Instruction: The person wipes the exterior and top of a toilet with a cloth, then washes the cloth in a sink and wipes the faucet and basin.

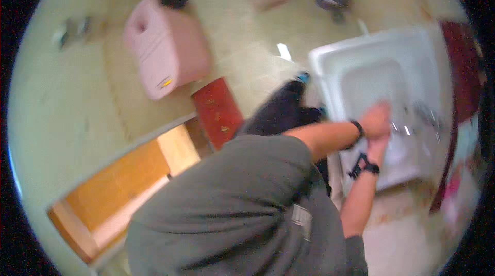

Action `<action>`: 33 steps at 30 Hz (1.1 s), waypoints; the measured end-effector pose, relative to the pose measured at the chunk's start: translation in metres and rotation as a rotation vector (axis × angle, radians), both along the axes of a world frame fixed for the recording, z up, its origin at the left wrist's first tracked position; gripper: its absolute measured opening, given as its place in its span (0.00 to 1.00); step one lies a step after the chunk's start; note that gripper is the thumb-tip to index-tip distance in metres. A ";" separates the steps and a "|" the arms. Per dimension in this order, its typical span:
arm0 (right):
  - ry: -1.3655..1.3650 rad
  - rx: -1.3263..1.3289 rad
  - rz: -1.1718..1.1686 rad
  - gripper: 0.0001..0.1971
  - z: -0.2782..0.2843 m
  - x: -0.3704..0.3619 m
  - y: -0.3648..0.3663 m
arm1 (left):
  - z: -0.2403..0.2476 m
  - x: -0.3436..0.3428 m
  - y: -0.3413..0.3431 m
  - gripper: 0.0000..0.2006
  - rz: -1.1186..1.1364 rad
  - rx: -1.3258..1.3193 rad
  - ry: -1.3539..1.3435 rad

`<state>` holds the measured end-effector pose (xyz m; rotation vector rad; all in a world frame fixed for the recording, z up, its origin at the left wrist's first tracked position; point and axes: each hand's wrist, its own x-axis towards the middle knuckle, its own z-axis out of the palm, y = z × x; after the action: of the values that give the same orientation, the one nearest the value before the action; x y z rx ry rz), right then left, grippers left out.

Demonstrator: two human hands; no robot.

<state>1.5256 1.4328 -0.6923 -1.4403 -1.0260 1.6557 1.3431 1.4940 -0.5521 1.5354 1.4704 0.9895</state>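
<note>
Presently both hands meet over the basin of a glossy white rectangular sink [371,85], at the right of the scene. Left hand [375,119] lies on the far side, right hand [380,142] on the near side, the two touching. Fingers blurred: cannot tell whether either is clenched, loosely curled or grasping something small between the palms. The sink lies beneath the hands, its basin spreading mostly to their far side. A shiny chrome metal tap [428,114] stands just to their right, near the back edge of the sink.

Wrists: a narrow black band [357,132] on the left; a bulkier black strapped device [365,166] on the right.

Markings: a pale rectangular patch [301,216] with dark lines sits on the grey-green fabric shirt [221,188]; too blurred to read. A small yellow mark [166,83] shows on a pink container with a sloping face [180,44], well to the left; also illegible. Dark red flat panel [216,111] near that container bears small pale marks, nature unclear.
</note>
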 end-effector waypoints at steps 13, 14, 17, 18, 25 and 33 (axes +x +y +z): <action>-0.034 -0.371 -0.240 0.30 0.038 -0.039 0.011 | -0.043 -0.049 -0.020 0.25 -0.500 -0.288 0.205; -0.022 -0.374 -0.228 0.30 0.035 -0.040 0.013 | -0.051 -0.046 -0.022 0.24 -0.411 -0.129 0.332; 0.006 -0.341 -0.167 0.30 0.025 -0.027 0.021 | -0.062 -0.036 -0.014 0.19 -0.337 0.016 0.454; -0.001 -0.272 -0.096 0.30 0.018 -0.015 0.026 | -0.057 -0.033 -0.003 0.16 -0.355 0.005 0.456; 0.373 -0.277 -0.277 0.22 0.029 -0.025 -0.002 | -0.017 -0.050 -0.002 0.12 -0.587 0.091 0.113; 0.814 -0.587 -0.859 0.23 0.080 -0.099 0.027 | -0.001 -0.052 0.001 0.35 -0.657 -0.176 0.534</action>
<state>1.4267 1.4602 -0.6126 -1.0778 0.5158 1.6302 1.2907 1.4950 -0.5535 2.0437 1.1917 0.0621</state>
